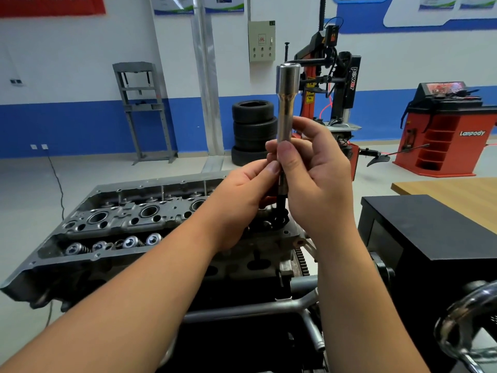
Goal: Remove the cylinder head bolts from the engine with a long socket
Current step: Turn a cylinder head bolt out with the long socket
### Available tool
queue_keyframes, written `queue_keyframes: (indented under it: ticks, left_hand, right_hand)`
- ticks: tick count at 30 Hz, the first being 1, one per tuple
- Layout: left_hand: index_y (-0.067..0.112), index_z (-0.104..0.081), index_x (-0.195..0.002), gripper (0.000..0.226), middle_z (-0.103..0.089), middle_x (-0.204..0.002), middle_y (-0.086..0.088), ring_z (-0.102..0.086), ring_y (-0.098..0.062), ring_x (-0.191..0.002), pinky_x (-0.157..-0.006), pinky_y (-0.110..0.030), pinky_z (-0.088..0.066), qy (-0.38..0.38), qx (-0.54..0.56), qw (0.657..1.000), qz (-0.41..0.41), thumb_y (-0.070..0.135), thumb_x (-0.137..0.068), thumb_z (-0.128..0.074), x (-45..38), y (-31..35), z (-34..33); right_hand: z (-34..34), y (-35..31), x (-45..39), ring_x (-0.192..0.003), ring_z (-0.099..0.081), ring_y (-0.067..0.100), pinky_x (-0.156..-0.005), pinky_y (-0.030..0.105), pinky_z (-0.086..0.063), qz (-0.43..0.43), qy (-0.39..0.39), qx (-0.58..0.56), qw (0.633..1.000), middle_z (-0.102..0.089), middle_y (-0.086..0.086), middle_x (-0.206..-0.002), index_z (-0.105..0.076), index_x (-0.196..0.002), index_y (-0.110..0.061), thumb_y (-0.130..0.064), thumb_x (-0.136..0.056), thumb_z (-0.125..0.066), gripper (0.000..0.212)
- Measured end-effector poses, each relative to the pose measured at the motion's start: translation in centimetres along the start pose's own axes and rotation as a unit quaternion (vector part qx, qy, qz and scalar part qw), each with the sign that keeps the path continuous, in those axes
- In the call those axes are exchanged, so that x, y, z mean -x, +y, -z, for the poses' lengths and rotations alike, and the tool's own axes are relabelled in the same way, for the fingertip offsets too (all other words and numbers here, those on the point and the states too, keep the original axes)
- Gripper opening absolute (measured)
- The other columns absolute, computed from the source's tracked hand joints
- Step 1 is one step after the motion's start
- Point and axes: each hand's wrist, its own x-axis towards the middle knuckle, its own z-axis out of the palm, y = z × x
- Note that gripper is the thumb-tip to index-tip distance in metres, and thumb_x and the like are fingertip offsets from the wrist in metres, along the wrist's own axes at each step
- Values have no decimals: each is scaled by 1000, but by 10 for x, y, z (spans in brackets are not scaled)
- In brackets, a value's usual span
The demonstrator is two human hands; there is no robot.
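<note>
Long socket (pixel 286 103): polished metal, smooth, glossy w/ bright reflections. Bolt (pixel 281 211) under it: dark metal, matt. Cylinder head (pixel 129 219): cast grey metal, dull, a bit rough; valve springs (pixel 113 244) are shiny metal. Engine stand tubes (pixel 242 309): smooth grey metal, semi-gloss. Black box (pixel 430 232): matt surface. Table (pixel 457 195): wood look, smooth. 3 tyres (pixel 254 131): black rubber, matt.

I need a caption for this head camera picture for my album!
Both hands, left and right, hold a long socket upright with a bolt under it, above the engine.
</note>
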Motion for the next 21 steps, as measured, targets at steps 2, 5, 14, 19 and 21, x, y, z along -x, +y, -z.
queue_keyframes:
  ticks: [2, 5, 14, 19, 21]
  left_hand:
    - [14, -66, -127, 35, -75, -117, -13, -74, -21, -105, -86, -29, -60, 5, 4, 1000, -9, 35, -106, -49, 0, 0, -1]
    - [16, -68, -121, 37, -77, -109, -5, -73, -19, -97, -79, -25, -58, 23, -11, 999, -27, 42, -94, -61, 0, -1, 0]
    - [17, -69, -120, 31, -75, -118, -11, -73, -18, -106, -90, -29, -60, 5, 18, 1000, 2, 32, -110, -44, 2, 1, 0]
    - [16, -69, -120, 36, -77, -110, -9, -73, -18, -99, -81, -25, -59, 1, 36, 999, 1, 40, -100, -51, 2, 3, -1]
    - [15, -69, -120, 40, -77, -108, -6, -73, -17, -97, -79, -24, -58, 5, 32, 999, -10, 42, -95, -55, 2, 2, -2]
  right_hand:
    - [-1, -1, 0, -100, -71, 17, -86, 37, -58, -3, 4, 3, 1000, -73, -4, -100, -60, -121, -25, -23, -99, -61, 22]
    - [-7, 0, 2, -95, -69, 16, -81, 38, -59, 18, 29, 64, 997, -69, -8, -100, -66, -117, -17, -27, -96, -67, 23]
    - [-7, 2, 4, -101, -71, 14, -88, 36, -58, 28, 50, 67, 996, -75, 2, -105, -63, -133, -5, -16, -102, -57, 34]
    - [-9, -3, 5, -101, -69, 14, -88, 35, -57, 18, 38, 50, 998, -72, -5, -106, -63, -132, -7, -22, -101, -59, 35]
    - [-10, -3, 5, -99, -69, 15, -86, 37, -58, 15, 50, 54, 997, -72, -3, -106, -64, -130, -7, -24, -99, -64, 36]
